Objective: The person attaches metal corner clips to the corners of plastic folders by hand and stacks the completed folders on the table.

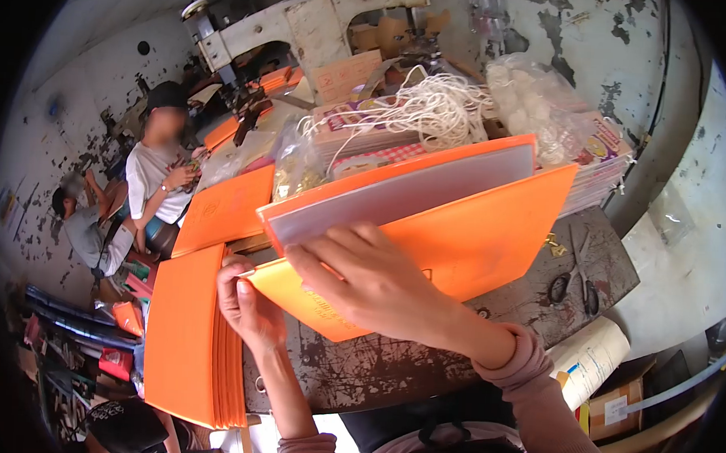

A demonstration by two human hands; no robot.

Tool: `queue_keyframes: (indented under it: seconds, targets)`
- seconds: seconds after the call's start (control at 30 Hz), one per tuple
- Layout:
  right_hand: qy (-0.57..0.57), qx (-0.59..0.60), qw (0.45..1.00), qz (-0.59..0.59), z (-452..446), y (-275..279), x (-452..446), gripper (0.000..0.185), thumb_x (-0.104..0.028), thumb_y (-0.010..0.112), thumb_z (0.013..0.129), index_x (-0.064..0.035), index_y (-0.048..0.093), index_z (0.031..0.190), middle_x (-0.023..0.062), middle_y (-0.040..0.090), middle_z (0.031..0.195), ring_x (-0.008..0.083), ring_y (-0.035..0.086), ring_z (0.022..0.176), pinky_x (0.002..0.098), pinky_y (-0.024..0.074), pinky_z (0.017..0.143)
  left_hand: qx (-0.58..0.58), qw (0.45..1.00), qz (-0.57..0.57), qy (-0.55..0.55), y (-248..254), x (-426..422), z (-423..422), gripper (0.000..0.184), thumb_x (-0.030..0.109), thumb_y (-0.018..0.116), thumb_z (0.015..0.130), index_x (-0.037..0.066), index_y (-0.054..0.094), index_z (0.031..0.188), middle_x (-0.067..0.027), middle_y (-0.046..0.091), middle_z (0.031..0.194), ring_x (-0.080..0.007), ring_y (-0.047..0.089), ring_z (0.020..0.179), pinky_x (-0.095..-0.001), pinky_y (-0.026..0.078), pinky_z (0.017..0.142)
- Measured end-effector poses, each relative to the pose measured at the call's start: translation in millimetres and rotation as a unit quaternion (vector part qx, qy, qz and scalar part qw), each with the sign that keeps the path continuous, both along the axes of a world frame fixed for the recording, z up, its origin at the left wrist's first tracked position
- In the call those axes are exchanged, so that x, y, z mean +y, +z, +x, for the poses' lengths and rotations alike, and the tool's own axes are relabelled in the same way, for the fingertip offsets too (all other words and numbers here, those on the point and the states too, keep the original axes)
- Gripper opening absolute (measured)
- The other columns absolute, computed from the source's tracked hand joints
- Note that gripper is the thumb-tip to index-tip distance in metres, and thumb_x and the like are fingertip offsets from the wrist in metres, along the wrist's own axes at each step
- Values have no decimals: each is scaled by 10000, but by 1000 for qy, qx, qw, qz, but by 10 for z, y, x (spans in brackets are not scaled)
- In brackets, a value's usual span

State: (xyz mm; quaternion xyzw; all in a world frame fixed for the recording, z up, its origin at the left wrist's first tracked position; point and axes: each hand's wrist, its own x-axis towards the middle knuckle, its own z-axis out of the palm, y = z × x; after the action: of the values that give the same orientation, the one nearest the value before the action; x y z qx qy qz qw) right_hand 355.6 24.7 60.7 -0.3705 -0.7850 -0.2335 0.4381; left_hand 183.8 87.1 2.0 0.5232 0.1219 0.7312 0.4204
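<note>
An orange folder (476,231) stands partly open above the worn dark table, its pale inner side showing between the two covers. At the folder's left corner, my left hand (250,302) pinches the edge between thumb and fingers. My right hand (369,279) reaches over the front cover, fingers bent across its upper edge near the left end; the fingertips are partly hidden inside. Left of my hands lies a thick stack of orange folders (182,332). Another orange folder (224,208) lies behind that stack.
Black-handled scissors (575,284) lie on the table (357,372) at the right, beside small brass pieces (554,245). White cords (433,108) and plastic bags top printed stacks at the back. A machine (299,25) stands behind. Several people are at the left, one at bottom left.
</note>
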Motion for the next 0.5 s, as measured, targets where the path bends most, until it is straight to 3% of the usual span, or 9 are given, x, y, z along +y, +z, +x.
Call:
queue_keyframes:
  seconds: [0.07,0.1,0.17,0.2,0.23,0.3,0.4,0.5]
  targets:
    - [-6,8,998,56,28,18,-37,345,-156,591,727,22,545,1019,111,553,1012,217,561,941,367,402,868,81,992,58,72,21,19,-74,376,245,571,866,-3,514,1143,-100,488,1065,-164,477,951,-318,396,868]
    - [-19,4,998,59,104,35,-116,345,-156,591,727,22,545,1019,111,553,1012,217,561,941,367,402,868,107,986,76,107,109,-19,-66,438,275,560,871,-8,501,1200,-126,496,1133,-188,486,1025,-335,386,900]
    - [-1,7,1000,19,312,74,-352,392,-161,585,762,17,518,1105,149,515,1167,244,547,1053,460,357,967,223,926,119,279,405,-160,-9,495,316,515,889,6,465,1271,-171,474,1233,-237,447,1158,-365,349,962]
    - [7,42,999,15,464,72,-481,305,-127,586,797,-7,559,1076,150,517,1179,232,541,1067,517,334,967,350,818,191,414,611,-225,20,509,375,480,897,27,474,1268,-159,476,1251,-264,430,1198,-400,305,1005]
    - [-24,81,996,21,652,27,-593,257,-105,586,805,-19,582,1047,142,531,1159,236,552,1048,488,363,951,349,823,194,404,794,-314,129,509,375,480,897,27,474,1268,-159,476,1251,-264,430,1198,-400,305,1005]
    - [-114,187,976,18,1017,-79,-783,189,-70,598,805,-31,618,989,133,567,1093,245,582,976,414,433,868,587,580,292,484,1042,-480,457,517,412,527,868,50,503,1236,-121,484,1246,-270,448,1172,-424,289,1015]
    - [-249,300,920,-28,1714,-336,-936,174,-48,607,793,-20,616,965,139,616,921,266,620,788,328,493,665,618,603,328,383,1120,-453,947,458,367,551,848,95,518,1215,-113,500,1223,-307,481,1114,-445,324,980]
    - [-317,338,879,-110,2375,-885,-1068,134,-16,589,775,-7,631,902,158,618,861,293,620,734,348,484,649,587,651,342,337,1096,-443,1301,436,330,607,816,76,539,1164,-93,525,1170,-274,507,1064,-446,352,945]
